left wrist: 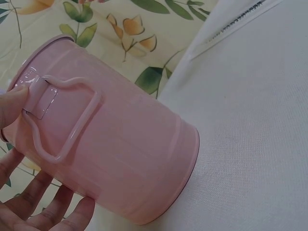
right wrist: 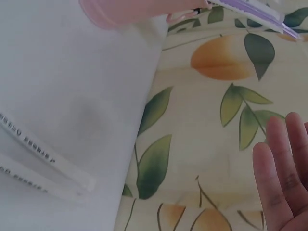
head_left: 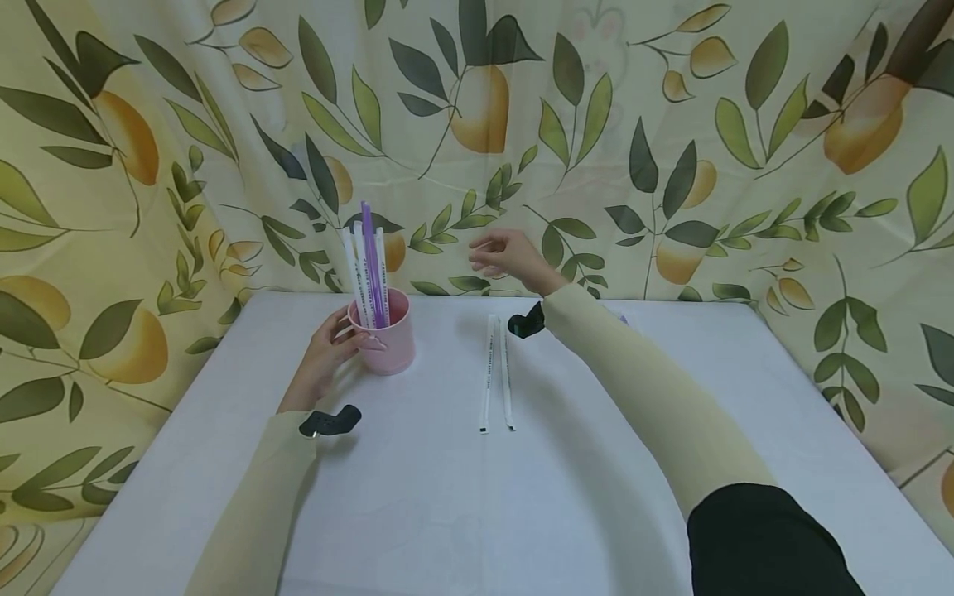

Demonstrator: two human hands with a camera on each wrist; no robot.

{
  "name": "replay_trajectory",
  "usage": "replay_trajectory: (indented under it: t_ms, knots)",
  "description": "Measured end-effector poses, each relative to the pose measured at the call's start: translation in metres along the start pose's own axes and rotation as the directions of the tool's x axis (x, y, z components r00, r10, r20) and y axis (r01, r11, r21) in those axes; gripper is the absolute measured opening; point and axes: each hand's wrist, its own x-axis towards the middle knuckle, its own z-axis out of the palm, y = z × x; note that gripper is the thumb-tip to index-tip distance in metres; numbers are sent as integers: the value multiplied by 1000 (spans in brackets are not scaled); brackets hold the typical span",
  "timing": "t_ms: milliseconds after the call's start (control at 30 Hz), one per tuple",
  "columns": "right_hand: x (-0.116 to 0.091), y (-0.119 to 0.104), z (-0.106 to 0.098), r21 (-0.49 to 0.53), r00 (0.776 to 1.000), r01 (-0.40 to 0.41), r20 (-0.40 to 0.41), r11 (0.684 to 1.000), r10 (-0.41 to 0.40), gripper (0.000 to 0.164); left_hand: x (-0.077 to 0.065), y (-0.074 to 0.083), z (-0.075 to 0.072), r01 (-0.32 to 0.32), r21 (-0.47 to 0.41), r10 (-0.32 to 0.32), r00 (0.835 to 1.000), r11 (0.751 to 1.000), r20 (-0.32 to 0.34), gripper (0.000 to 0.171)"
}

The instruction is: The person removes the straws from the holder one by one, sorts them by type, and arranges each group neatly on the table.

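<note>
My left hand holds a pink metal cup standing on the table. In the left wrist view the thumb lies at the cup handle's mount near the rim, with the fingers round the lower side. White paper-wrapped straws and purple straws stand upright in the cup. My right hand is raised over the table's far side, to the right of the cup, its fingers loosely bent and nothing held. Below it two paper-wrapped straws lie side by side on the table.
A white cloth covers the table. A patterned curtain with fruit and leaves hangs behind its far edge. Something small and purple shows just behind the right forearm. Both wrists carry black bands.
</note>
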Motion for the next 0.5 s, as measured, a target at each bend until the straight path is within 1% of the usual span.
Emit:
replay_trajectory:
  t_ms: [400, 500]
  knots:
    - [22, -12, 32, 44, 999, 1, 47, 999, -3, 42, -3, 3, 0, 2, -9, -2, 1000, 1000, 0, 71]
    - [26, -15, 41, 40, 999, -3, 43, 999, 1, 42, -3, 2, 0, 1, -13, -1, 1000, 1000, 2, 71]
